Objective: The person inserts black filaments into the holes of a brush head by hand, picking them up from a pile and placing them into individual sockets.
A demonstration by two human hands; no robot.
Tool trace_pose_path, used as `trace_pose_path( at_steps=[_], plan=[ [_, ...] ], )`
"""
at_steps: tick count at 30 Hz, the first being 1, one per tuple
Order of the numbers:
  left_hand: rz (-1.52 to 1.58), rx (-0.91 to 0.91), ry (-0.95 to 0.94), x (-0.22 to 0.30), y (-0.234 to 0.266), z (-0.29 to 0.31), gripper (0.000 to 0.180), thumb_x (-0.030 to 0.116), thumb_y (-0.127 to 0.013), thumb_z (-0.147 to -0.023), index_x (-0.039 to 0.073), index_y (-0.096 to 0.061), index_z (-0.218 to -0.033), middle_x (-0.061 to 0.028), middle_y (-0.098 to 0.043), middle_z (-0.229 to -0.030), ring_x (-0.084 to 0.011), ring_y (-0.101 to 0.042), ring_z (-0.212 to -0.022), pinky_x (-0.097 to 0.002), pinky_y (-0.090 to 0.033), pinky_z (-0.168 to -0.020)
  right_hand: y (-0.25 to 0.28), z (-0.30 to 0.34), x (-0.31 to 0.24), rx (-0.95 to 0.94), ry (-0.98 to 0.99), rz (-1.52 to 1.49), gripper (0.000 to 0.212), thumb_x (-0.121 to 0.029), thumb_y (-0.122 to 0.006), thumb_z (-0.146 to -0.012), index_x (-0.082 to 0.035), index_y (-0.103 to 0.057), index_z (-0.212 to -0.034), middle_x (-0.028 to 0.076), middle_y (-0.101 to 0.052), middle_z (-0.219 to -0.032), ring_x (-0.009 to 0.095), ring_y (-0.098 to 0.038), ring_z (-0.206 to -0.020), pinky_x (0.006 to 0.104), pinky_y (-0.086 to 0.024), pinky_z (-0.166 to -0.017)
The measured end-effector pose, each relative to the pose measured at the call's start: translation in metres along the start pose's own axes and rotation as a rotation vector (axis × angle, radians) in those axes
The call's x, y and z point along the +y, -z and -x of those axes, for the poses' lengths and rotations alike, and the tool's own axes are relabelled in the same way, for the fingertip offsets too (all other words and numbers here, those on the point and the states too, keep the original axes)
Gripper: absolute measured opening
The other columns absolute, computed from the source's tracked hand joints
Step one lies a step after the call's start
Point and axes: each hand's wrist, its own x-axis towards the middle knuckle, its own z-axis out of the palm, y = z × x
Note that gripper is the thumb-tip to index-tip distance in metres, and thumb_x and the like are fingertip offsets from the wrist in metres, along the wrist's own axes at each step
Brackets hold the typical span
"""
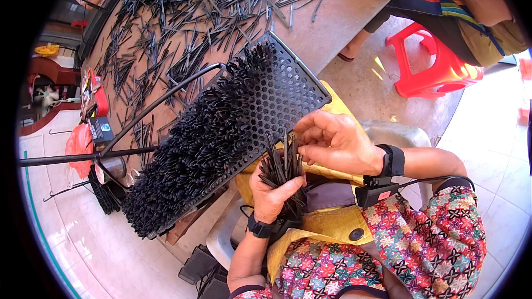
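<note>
My left hand [270, 195] is closed round an upright bundle of thin dark strips [280, 169], thumb across its front. At the bundle's upper end, my right hand [338, 143] is closed, thumb and fingers drawn together beside the strips' tips. Whatever lies between those fingertips is too small to make out. Just beyond both hands slants a black perforated panel [285, 86] with rows of round holes. Dark looped strips [202, 133] pack its left and middle part densely, while holes show bare at its upper right and along the near edge.
Many loose dark strips [183, 27] lie scattered over the brown tabletop [327, 27]. A black metal rod frame [160, 102] reaches across the panel's left side. At far right, another person [471, 16] is beside a red plastic stool [432, 69]. A yellow apron [327, 227] covers my lap.
</note>
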Motion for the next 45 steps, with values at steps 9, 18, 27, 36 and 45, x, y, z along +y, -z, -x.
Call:
trace_pose_path(
  at_steps=[9, 18, 27, 36, 45],
  plan=[
    [-0.046, -0.020, 0.000, -0.005, 0.003, 0.001, 0.035, -0.004, -0.063, -0.075, -0.003, -0.049, -0.107, -0.0077, -0.060, -0.080, -0.0135, -0.058, -0.068, -0.0268, -0.048, -0.064, 0.043, -0.019, -0.032, 0.375, 0.398, 0.100, 0.022, 0.008, -0.063, -0.079, 0.006, -0.055, -0.099, 0.010, -0.064, -0.082, 0.011, -0.062, -0.067, 0.0239, -0.052, -0.057],
    [-0.037, -0.029, 0.017, -0.005, -0.003, 0.002, 0.034, -0.004, -0.065, -0.075, -0.003, -0.050, -0.105, -0.0074, -0.060, -0.081, -0.0126, -0.058, -0.070, -0.0258, -0.048, -0.065, 0.048, -0.079, -0.048, 0.641, 1.079, 0.608, 0.023, 0.000, -0.068, -0.071, 0.000, -0.058, -0.091, 0.013, -0.059, -0.074, 0.029, -0.059, -0.064, 0.0333, -0.048, -0.056],
    [-0.022, -0.061, 0.029, -0.006, 0.000, 0.000, 0.037, -0.004, -0.065, -0.075, -0.002, -0.049, -0.107, -0.0072, -0.060, -0.083, -0.0124, -0.058, -0.071, -0.0259, -0.048, -0.065, 0.050, -0.101, -0.043, 0.367, 1.120, 1.053, 0.027, -0.003, -0.060, -0.071, 0.004, -0.053, -0.095, 0.012, -0.052, -0.068, 0.028, -0.056, -0.064, 0.0368, -0.046, -0.054],
    [0.001, -0.049, 0.046, -0.004, -0.001, 0.001, 0.036, -0.004, -0.066, -0.074, -0.002, -0.050, -0.105, -0.0068, -0.060, -0.082, -0.0125, -0.058, -0.070, -0.0253, -0.048, -0.064, 0.029, -0.051, -0.040, 0.045, 0.634, 0.685, 0.032, -0.021, -0.067, -0.077, 0.005, -0.053, -0.090, 0.016, -0.055, -0.061, 0.035, -0.056, -0.057, 0.0401, -0.044, -0.051],
    [-0.042, -0.038, 0.006, -0.007, -0.002, 0.000, 0.044, -0.006, -0.065, -0.069, -0.001, -0.047, -0.108, -0.0119, -0.059, -0.082, -0.0198, -0.059, -0.068, -0.0309, -0.050, -0.061, 0.013, -0.020, -0.020, -0.084, 0.500, 0.571, 0.027, -0.007, -0.072, -0.071, 0.003, -0.058, -0.091, 0.014, -0.060, -0.071, 0.029, -0.061, -0.062, 0.0348, -0.047, -0.056]
  ],
)
